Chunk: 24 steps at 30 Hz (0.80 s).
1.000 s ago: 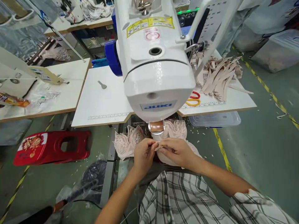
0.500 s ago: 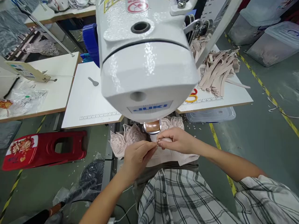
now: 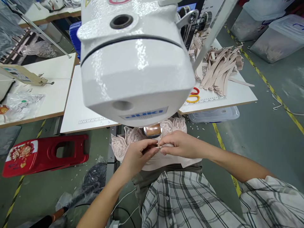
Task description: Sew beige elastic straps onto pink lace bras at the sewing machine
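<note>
My left hand [image 3: 136, 154] and my right hand [image 3: 180, 144] meet just below the head of a white sewing machine [image 3: 133, 63]. Both pinch a small pale strip of fabric [image 3: 161, 146] between thumb and fingers. Under the hands lies a pink lace garment piece [image 3: 129, 139], spread across the machine bed. A copper-coloured part [image 3: 153, 130] of the machine sits directly above the pinched strip. The needle area is hidden behind the machine head.
A heap of beige straps [image 3: 218, 68] and red and yellow scissor handles [image 3: 193, 95] lie on the white table [image 3: 85, 110] to the right. A clear bin [image 3: 213, 115] sits under it. A red plastic stool [image 3: 45, 152] lies on the floor at left.
The camera has dropped closer to the machine head, which fills more of the view. Both hands have risen slightly toward the machine, still pinching the strip together.
</note>
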Tool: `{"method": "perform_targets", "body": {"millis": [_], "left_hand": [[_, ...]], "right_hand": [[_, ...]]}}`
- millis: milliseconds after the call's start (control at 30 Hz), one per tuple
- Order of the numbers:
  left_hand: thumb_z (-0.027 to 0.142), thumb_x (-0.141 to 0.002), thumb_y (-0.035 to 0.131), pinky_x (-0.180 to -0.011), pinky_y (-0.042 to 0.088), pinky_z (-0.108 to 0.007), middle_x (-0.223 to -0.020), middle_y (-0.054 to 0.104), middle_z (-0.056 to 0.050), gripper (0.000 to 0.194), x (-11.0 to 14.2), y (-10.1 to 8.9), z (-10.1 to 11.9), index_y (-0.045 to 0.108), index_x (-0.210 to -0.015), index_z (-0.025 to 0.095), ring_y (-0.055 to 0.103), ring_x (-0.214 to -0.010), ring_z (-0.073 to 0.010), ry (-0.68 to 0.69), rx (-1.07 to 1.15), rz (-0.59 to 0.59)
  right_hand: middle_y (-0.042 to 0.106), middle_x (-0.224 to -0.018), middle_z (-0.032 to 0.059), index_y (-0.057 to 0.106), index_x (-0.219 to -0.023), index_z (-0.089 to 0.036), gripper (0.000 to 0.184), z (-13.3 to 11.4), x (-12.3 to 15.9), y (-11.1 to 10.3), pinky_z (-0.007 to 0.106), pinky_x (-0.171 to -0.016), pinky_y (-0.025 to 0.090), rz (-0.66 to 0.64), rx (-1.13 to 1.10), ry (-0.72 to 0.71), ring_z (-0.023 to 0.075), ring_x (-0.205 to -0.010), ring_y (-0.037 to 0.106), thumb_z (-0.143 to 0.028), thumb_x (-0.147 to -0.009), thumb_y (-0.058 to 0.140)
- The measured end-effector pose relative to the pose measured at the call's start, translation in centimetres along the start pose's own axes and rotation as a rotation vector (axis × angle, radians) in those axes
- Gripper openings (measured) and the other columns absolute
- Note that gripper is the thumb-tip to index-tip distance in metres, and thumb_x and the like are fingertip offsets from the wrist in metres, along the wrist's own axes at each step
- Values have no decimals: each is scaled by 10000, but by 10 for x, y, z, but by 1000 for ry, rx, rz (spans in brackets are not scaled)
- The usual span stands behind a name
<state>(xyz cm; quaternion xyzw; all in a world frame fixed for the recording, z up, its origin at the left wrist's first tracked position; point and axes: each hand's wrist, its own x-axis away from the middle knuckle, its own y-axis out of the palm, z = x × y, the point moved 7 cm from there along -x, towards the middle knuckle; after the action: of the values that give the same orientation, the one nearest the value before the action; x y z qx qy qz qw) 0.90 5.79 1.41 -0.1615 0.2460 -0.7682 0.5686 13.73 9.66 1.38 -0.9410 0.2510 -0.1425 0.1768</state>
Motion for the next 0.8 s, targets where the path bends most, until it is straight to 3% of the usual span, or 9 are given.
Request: {"method": "perform_targets", "body": {"millis": [100,200,333,433,533,600,700,733,800], "left_hand": [[222,-944,579,-443,339,-155,-577,619,41,211,-3,1,1,688,-770,171,501,-481,-72,45,-28,-80],[274,-984,525,-455,306,-177,-550,547,47,298,-2,-4,11,633,-731,161,450,-470,-70,202,-170,-21],[292,-1026,434,-472,281,-215,-544,509,43,367,1,-5,19,595,-724,159,424,-476,-82,359,-344,43],[287,-1028,420,-469,276,-227,-553,517,37,365,-1,-5,17,582,-726,162,428,-482,-89,375,-345,39],[314,-1018,451,-470,318,-203,-559,545,38,354,-4,-3,11,582,-720,175,459,-479,-83,288,-242,21],[344,-1006,487,-465,348,-185,-569,578,40,335,-6,-7,5,590,-729,186,492,-476,-81,169,-178,115],[345,-975,556,-465,365,-187,-577,596,54,185,-1,-18,-3,637,-899,196,528,-479,-90,34,-249,357],[317,-970,567,-477,365,-194,-582,596,57,139,0,-19,-3,645,-966,202,537,-489,-93,58,-324,400],[225,-966,555,-517,367,-212,-614,611,49,149,4,-17,5,650,-1081,220,554,-523,-99,242,-508,437]], "right_hand": [[716,-748,0,742,-878,-162,148,0,0,0,244,-628,370,-16,-17,14,113,-637,580,-193,-888,598],[720,-760,-10,744,-872,-175,120,4,-1,0,242,-639,383,-1,-84,59,118,-672,595,-208,-870,628],[718,-807,-10,741,-874,-200,98,9,1,-2,242,-692,419,124,-125,44,127,-745,622,-236,-859,651],[692,-835,10,731,-857,-204,119,5,5,-3,247,-715,419,234,-10,-65,136,-797,614,-236,-882,619],[660,-823,30,716,-872,-188,183,-5,5,-8,249,-683,387,302,146,-153,143,-777,578,-260,-913,553],[633,-785,25,702,-846,-179,188,-12,-3,-14,247,-647,346,297,213,-152,137,-730,541,-257,-899,539],[597,-745,13,636,-717,-167,156,-20,-20,-28,250,-615,288,258,234,-48,123,-690,488,-192,-836,539],[577,-722,9,595,-667,-164,166,-22,-24,-32,256,-607,270,249,245,-9,119,-673,464,-170,-818,527],[515,-667,-2,501,-599,-168,205,-26,-30,-38,273,-595,236,241,289,41,110,-631,395,-153,-804,491]]}}
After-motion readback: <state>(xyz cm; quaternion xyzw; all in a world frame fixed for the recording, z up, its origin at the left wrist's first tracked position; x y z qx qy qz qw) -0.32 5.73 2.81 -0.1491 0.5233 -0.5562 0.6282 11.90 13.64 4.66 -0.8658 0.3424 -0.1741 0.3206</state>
